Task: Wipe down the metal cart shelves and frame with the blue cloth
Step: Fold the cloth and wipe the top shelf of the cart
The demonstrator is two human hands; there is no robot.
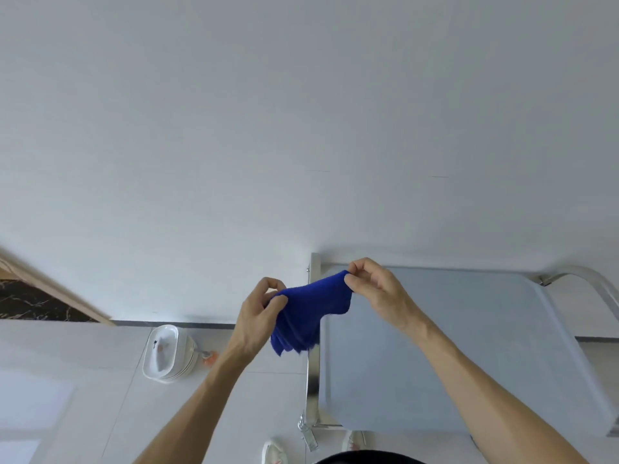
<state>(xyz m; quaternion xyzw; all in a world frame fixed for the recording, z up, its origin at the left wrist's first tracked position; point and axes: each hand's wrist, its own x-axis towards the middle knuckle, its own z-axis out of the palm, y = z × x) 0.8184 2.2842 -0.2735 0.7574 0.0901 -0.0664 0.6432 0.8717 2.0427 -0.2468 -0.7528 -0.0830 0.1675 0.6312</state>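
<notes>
A blue cloth (pixel 310 313) hangs in the air between my two hands, above the left edge of the metal cart (pixel 469 346). My left hand (pixel 259 313) pinches its left end between thumb and fingers. My right hand (pixel 375 286) pinches the upper right corner. The rest of the cloth droops in folds below. The cart's top shelf is a flat pale grey surface with a shiny frame post (pixel 313 380) on its left side and a curved handle (pixel 589 283) at the far right.
A stack of white dishes (pixel 165 353) sits on the tiled floor to the left of the cart, with a small orange object (pixel 209 358) beside it. A white wall stands right behind the cart. A wooden door frame (pixel 50 286) is at the far left.
</notes>
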